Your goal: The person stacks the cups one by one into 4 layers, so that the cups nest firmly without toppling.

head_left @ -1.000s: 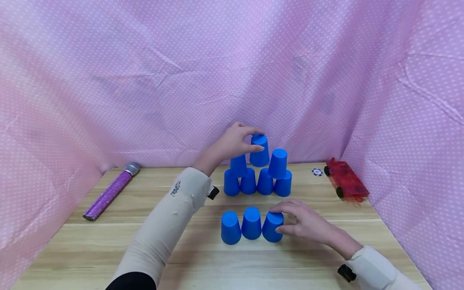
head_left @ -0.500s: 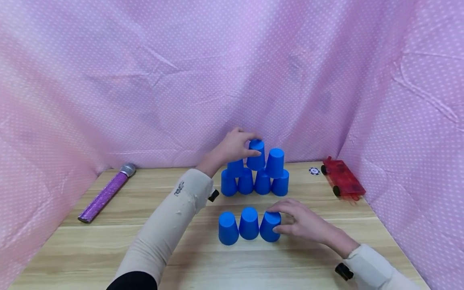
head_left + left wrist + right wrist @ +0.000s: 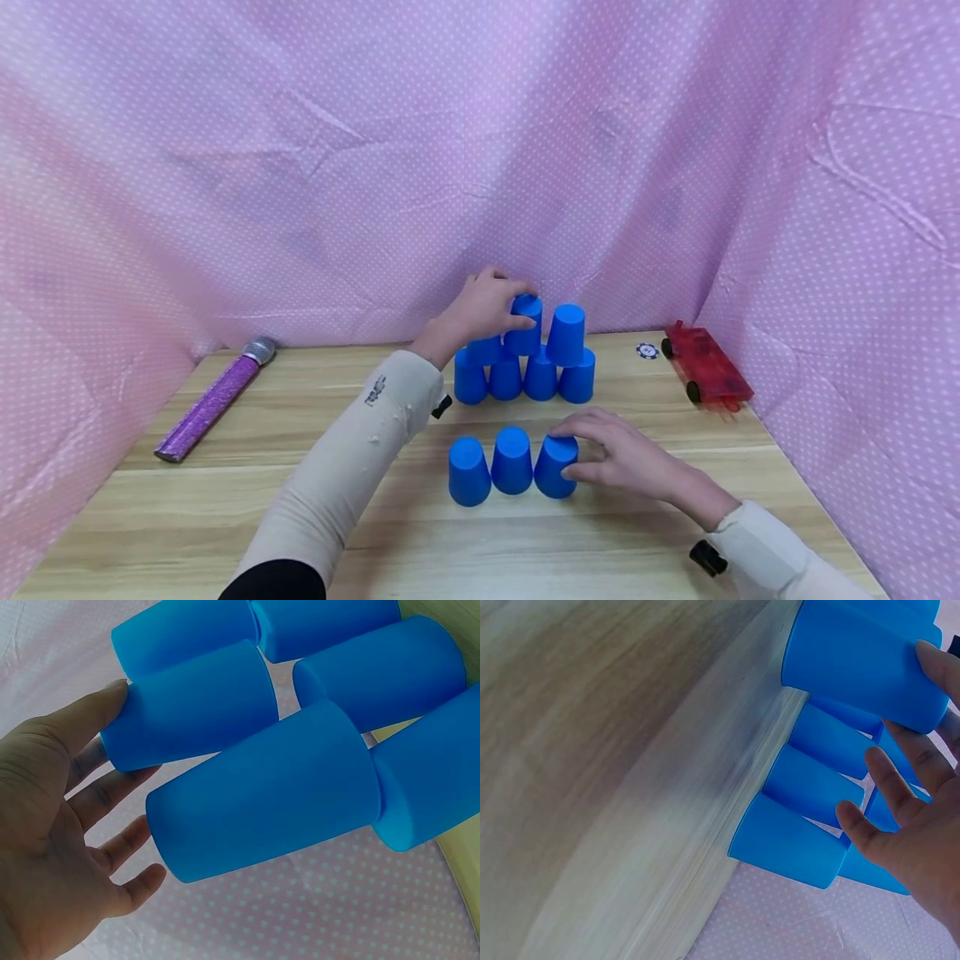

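My left hand [image 3: 480,308] pinches an upside-down blue cup [image 3: 522,333] by its narrow end, between two upper cups of a pyramid at the back. In the left wrist view its thumb and fingers grip that cup [image 3: 195,705] near the base. Whether its rim touches the cups below, I cannot tell. Several inverted blue cups [image 3: 470,379] make up the bottom row. On the upper right stands another cup [image 3: 566,333]; the upper left cup [image 3: 483,352] is partly hidden by my left hand. Nearer, my right hand [image 3: 622,458] holds the rightmost cup [image 3: 555,475] of a front row of three.
A purple glitter microphone [image 3: 213,404] lies along the left side of the wooden table [image 3: 360,550]. At the back right are a poker chip [image 3: 647,351] and a red toy car [image 3: 707,367]. Pink dotted cloth [image 3: 375,167] encloses the back and sides.
My left hand has lowered its cup down between the two upper cups of the pyramid. The right hand keeps its hold on the front cup. The head view has shifted slightly.
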Demonstrator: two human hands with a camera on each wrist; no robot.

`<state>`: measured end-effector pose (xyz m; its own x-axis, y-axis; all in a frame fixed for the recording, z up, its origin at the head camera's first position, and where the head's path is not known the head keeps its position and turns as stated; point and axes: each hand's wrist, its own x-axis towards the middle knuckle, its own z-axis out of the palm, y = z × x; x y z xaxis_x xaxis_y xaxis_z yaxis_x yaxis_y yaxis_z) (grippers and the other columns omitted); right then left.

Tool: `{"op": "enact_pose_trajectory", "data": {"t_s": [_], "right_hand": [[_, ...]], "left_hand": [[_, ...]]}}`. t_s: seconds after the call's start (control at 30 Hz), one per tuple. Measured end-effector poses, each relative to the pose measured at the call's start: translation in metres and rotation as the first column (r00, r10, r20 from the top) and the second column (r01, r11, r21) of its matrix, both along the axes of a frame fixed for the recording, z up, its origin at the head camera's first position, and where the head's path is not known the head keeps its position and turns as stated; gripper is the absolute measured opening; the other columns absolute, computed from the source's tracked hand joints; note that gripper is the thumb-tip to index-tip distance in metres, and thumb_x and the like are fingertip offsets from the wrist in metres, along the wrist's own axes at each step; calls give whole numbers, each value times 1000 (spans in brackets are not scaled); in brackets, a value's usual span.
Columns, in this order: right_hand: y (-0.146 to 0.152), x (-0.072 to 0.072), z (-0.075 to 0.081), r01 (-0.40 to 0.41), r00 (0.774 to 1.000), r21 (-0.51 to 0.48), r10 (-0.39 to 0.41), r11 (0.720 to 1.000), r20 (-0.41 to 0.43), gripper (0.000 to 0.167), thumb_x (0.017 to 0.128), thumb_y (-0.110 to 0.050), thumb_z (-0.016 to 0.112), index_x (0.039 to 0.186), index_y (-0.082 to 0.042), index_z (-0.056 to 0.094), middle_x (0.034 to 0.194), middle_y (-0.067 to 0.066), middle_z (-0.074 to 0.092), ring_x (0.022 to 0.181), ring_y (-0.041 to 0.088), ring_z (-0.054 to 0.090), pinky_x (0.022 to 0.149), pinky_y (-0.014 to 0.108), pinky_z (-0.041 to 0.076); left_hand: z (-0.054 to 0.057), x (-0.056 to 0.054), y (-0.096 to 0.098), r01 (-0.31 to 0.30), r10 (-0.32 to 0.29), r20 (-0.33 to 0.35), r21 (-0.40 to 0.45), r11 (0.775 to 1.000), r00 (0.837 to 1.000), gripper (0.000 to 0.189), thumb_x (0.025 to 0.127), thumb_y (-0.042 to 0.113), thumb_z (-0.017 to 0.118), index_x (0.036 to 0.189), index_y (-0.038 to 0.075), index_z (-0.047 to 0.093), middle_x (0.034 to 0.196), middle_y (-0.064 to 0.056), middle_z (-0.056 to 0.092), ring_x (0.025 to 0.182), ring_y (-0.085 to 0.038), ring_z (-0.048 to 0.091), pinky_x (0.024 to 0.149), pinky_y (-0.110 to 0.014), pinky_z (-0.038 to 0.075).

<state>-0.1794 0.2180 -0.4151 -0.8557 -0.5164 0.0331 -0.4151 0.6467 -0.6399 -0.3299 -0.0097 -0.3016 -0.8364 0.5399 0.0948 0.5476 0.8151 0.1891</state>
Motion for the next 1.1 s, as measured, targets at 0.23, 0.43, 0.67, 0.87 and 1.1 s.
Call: {"op": "enact_pose_trajectory", "data": {"t_s": [0.23,0.43,0.67,0.87,1.1], "right_hand": [[0,0,0,-2,1000,3,2,1000,-5,44,90,-41,74,131,-32,62,134,-3,61,129,29,52,100,60,49],[0,0,-1,-5,1000,3,5,1000,-6,43,90,-41,74,131,-34,62,134,-3,61,129,28,52,100,59,49],[1,0,-2,-5,1000,1,5,1000,0,44,90,-42,74,132,-33,62,134,-3,60,129,28,52,100,59,49],[1,-1,-3,-5,1000,-3,5,1000,-2,44,89,-42,74,131,-34,62,134,-4,61,129,27,52,101,58,49],[1,-1,-3,-9,1000,-3,9,1000,-7,44,89,-42,74,131,-32,63,133,-5,62,129,26,53,100,57,49]], "left_hand": [[-4,-1,0,0,0,-4,-26,1000,1000,54,93,49,66,143,33,54,146,-5,55,147,-33,32,116,-60,31],[-6,-1,2,-15,15,8,-35,999,1000,53,94,50,65,143,33,54,149,-9,51,147,-36,30,115,-62,32],[-8,-1,2,-17,17,17,-46,999,1000,53,94,50,65,143,33,54,150,-8,51,148,-36,30,116,-63,31],[-9,-1,2,-9,9,7,-60,998,1000,53,94,50,65,143,32,54,147,-6,55,149,-34,29,119,-62,26],[-9,-2,3,-28,29,12,-55,998,1000,53,94,50,64,143,32,53,149,-7,52,149,-35,28,117,-63,28]]}}
